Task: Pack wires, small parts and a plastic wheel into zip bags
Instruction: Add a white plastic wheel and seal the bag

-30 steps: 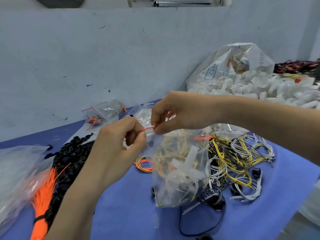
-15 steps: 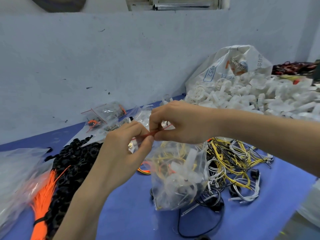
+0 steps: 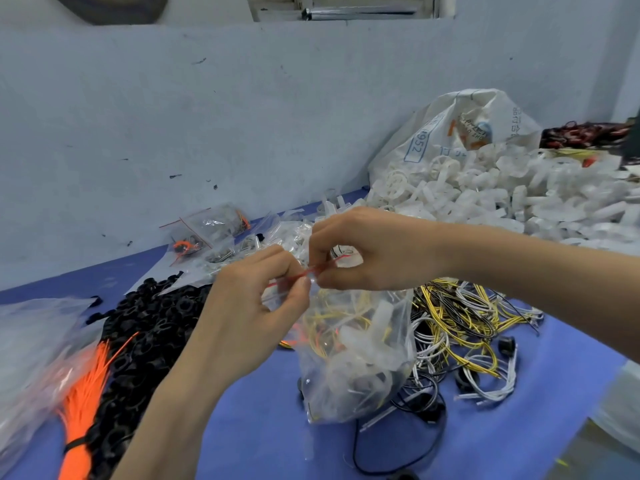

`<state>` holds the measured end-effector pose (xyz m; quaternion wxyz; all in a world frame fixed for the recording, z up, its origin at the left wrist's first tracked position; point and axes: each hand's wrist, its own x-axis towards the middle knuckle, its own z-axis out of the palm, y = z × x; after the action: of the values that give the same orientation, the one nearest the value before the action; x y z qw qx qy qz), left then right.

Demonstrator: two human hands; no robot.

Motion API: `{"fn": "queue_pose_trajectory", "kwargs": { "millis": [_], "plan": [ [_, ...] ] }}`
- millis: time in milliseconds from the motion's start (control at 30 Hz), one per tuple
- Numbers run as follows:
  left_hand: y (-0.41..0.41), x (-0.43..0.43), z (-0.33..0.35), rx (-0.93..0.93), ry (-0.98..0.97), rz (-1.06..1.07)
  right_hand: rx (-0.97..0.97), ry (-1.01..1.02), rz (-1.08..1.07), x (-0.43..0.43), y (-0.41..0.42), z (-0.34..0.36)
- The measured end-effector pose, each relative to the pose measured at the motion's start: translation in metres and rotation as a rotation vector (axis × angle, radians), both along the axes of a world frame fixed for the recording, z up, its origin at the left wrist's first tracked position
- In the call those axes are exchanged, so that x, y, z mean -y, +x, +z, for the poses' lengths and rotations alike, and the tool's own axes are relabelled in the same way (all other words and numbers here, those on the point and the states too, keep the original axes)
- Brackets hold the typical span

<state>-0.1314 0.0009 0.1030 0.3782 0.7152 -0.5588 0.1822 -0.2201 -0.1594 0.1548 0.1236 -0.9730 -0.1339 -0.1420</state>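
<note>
A clear zip bag [image 3: 356, 362] with a red seal strip hangs upright over the blue table, its bottom touching the surface. Inside it lie yellow wires and a white plastic wheel. My left hand [image 3: 249, 306] pinches the red strip at the bag's top left. My right hand [image 3: 367, 251] pinches the same strip just to the right, and the two sets of fingertips nearly touch. A loose tangle of yellow, white and black wires [image 3: 460, 320] lies behind and to the right of the bag.
A heap of white plastic wheels [image 3: 519, 199] spills from a big white sack [image 3: 460, 133] at the back right. Black ring parts [image 3: 145, 323] and an orange cable-tie bundle [image 3: 86, 393] lie left. Filled small zip bags [image 3: 207, 230] sit by the wall.
Both hands have stayed on the red strip. My right hand's pinch has slid left along it, closer to my left hand's fingers. The bag has barely moved.
</note>
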Motion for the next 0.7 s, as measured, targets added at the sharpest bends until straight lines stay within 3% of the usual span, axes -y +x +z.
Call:
{"fn": "queue_pose_trajectory", "kwargs": {
  "millis": [700],
  "plan": [
    [0.008, -0.002, -0.002, 0.064, 0.062, -0.016, -0.050, -0.050, 0.027, 0.023, -0.002, -0.005]
  ]
}}
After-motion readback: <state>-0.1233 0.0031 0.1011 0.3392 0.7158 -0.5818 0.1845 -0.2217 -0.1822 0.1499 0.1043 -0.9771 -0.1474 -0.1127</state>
